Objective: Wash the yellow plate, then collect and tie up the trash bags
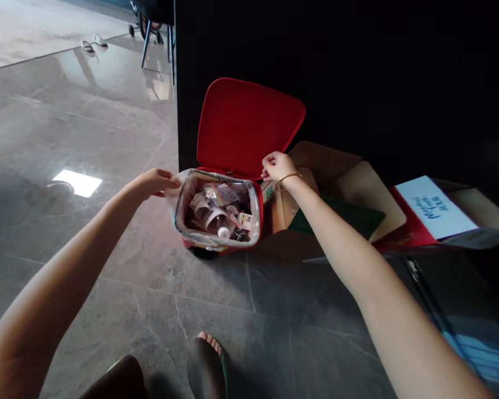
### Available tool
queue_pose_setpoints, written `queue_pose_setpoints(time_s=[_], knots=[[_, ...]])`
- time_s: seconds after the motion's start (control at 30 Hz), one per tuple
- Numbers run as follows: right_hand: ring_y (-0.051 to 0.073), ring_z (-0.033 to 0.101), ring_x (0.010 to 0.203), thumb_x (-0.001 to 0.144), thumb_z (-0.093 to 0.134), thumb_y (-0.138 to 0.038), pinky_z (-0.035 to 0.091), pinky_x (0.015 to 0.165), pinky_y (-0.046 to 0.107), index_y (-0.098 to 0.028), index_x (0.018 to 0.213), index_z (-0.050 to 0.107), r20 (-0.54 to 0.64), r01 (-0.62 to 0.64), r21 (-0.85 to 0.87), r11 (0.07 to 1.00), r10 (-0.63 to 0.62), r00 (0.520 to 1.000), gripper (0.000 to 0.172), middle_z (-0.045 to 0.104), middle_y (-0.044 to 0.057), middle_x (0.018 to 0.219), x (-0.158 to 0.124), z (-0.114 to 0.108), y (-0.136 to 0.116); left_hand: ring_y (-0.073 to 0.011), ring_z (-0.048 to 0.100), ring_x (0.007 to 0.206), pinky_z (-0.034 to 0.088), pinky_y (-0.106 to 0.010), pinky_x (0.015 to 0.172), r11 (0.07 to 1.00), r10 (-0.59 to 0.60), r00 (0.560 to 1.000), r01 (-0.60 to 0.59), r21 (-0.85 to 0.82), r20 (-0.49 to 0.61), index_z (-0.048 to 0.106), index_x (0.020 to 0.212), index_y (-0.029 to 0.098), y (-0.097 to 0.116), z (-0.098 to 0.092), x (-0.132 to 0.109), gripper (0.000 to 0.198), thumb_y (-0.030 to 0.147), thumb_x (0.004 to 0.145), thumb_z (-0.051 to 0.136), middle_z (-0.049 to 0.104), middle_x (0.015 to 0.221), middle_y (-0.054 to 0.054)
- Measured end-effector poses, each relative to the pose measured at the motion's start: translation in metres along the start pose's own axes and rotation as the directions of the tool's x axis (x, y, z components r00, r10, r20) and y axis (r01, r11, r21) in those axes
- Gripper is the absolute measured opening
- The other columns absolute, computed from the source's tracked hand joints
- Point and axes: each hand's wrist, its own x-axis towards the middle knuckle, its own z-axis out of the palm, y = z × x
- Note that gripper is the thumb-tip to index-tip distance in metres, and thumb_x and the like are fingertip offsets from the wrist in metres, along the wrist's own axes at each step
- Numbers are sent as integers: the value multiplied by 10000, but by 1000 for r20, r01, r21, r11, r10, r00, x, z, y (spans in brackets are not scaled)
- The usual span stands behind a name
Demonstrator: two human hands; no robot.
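A red bin (260,221) stands on the floor with its red lid (247,124) raised at the back. A pale plastic bag (182,194) lines it and folds over the rim. Inside lie a clear plastic bottle (221,226), clear wrappers (222,194) and other refuse. At the bin's left edge, my left hand (156,183) pinches the liner, which stretches towards the fingers. My right hand (278,166), with a gold bangle on the wrist, is closed near the bin's back right corner, by the lid's lower edge; whatever its fingers hold is too small to make out.
Open cardboard boxes (368,194) stand right of the bin, with a red bag and a white card (434,206) beyond. A dark panel (336,72) rises behind. Chair legs (146,44) and slippers (93,43) are at the upper left. My feet are below.
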Motion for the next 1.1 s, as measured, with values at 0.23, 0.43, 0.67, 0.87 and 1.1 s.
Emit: queue_pose_setpoints(time_s=[0.23,0.43,0.67,0.87,1.1], knots=[[191,687,796,761,690,-198,536,787,288,-154,852,754,160,175,-425,888,-117,980,120,755,63,833,-27,18,27,-152,635,615,541,-280,636,946,-84,991,111,-306,101,638,791,143,2,-1,9,341,325,595,849,694,723,-64],[217,682,961,852,530,-169,505,871,292,-137,948,746,43,121,-492,862,-115,992,238,753,116,1019,-35,28,20,-101,540,466,481,-216,497,951,-138,990,122,-285,-38,596,771,138,-3,10,18,299,377,729,771,593,552,2],[238,676,968,897,479,-154,508,889,343,-125,1005,679,61,118,-425,897,-102,993,230,728,161,1056,-32,32,20,-77,372,429,292,-195,427,1000,15,954,-18,-9,-299,667,745,147,-4,18,19,167,305,700,702,430,440,56],[138,642,680,748,628,-105,543,706,283,-118,921,688,21,-8,112,994,6,1000,183,716,44,775,-25,36,22,-84,475,554,363,-192,529,920,245,846,-356,-161,-473,667,901,153,9,28,25,258,349,796,537,579,650,10],[106,611,612,633,717,-33,529,637,258,-142,875,721,206,-280,316,906,223,953,266,719,12,754,-37,6,27,-93,535,625,379,-176,541,872,478,874,-484,-69,-81,686,1010,162,8,10,-5,348,420,781,638,628,756,-18]])
